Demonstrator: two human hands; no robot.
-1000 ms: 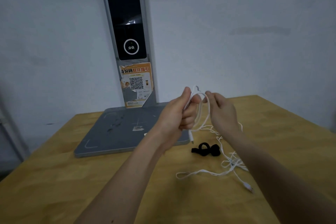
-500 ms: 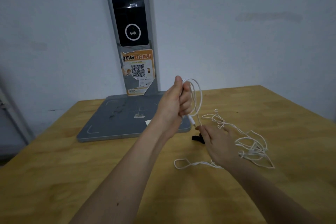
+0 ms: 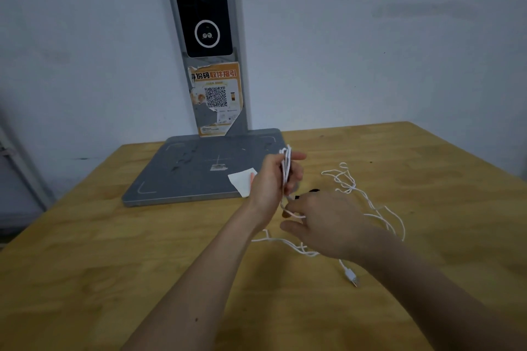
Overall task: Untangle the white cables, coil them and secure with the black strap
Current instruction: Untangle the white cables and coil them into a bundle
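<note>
White cables [image 3: 368, 202] sprawl mid-table [image 3: 85, 265], both hands gripping them: left [image 3: 271, 179] coil, right [image 3: 328, 225] strand.

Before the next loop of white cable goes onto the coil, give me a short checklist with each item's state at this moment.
1. Coil of thin white cable held in the left hand: ok.
2. Right hand pinching the cable strand just below the coil: ok.
3. Loose white cable on the wooden table free of tangles: not ok, it lies in crossing loops.
4. White plug end free on the table: ok.
5. Black strap within reach: ok, though mostly hidden behind the right hand.
6. Strap open and ready: cannot tell.
</note>
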